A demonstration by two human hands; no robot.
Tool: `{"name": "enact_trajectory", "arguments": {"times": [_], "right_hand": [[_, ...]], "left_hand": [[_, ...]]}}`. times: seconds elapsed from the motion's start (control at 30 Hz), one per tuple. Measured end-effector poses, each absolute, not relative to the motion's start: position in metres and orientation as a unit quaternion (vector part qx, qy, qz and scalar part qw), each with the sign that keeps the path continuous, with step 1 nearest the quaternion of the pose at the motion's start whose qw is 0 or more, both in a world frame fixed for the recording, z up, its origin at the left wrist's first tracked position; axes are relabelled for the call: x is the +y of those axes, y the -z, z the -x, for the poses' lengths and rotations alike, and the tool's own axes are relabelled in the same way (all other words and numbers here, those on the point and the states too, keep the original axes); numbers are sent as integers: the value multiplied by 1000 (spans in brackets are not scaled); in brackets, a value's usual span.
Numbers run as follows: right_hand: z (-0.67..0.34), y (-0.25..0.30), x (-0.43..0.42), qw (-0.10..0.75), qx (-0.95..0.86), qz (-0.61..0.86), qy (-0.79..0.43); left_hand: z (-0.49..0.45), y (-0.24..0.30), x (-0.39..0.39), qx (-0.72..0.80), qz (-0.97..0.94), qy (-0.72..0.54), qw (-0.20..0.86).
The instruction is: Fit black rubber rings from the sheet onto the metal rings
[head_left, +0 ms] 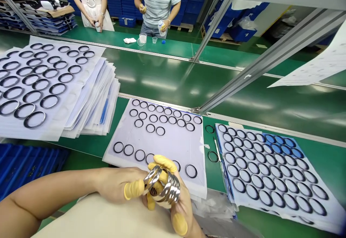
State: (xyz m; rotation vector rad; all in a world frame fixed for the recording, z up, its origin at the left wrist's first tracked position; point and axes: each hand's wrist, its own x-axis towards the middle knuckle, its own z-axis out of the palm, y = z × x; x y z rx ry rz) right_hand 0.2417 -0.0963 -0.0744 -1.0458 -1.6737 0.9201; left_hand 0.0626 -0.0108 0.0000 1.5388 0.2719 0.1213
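Near the table's [321, 158] near edge, just in front of the middle sheet [173, 140], the right hand [185, 209] has its grip closed round a stack of metal rings [171, 191]. The left hand's [116, 185] grip pinches the end ring [151, 177], which tilts away from the rest. The step seems to be peeling one ring off the stack. It probably goes best with the stack held square so that none slips and the pinch kept to the rim only. Contact should be through the cots [134, 190], so that bare skin leaves no marks on the polish.

The rings are thin, flat-sided bands, mirror-bright and smooth, throwing hard highlights. The cots are matt yellow rubber, slightly wrinkled. The sheet is pale, thin and limp-looking, and black hoops [191, 171] lie on it in rows, dull and dark beside the metal. The table is glossy green.
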Motion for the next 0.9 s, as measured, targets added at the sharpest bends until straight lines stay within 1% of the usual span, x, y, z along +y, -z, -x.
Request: {"name": "enact_trajectory", "arguments": {"times": [0.1,0.2,0.27,0.4,0.53,0.63,0.77,0.9], "right_hand": [[-244,69,-94,471,-671,388,-422],[-245,62,-90,505,-668,346,-424],[-244,58,-90,520,-677,341,-393],[-242,55,-90,516,-712,370,-299],[-242,54,-88,481,-758,379,-226],[-241,53,-88,460,-779,375,-202],[-238,52,-88,467,-777,368,-207],[-237,52,-90,472,-749,381,-266]], "left_hand": [[-66,1,-11,134,-643,-64,751],[-69,1,-10,125,-581,-21,804],[-69,3,-10,152,-542,-13,826],[-67,10,-9,226,-505,-23,833],[-69,12,-4,232,-597,-80,763],[-71,10,1,204,-656,-116,717],[-70,3,7,186,-720,-151,651],[-68,-4,12,174,-770,-178,587]]}}
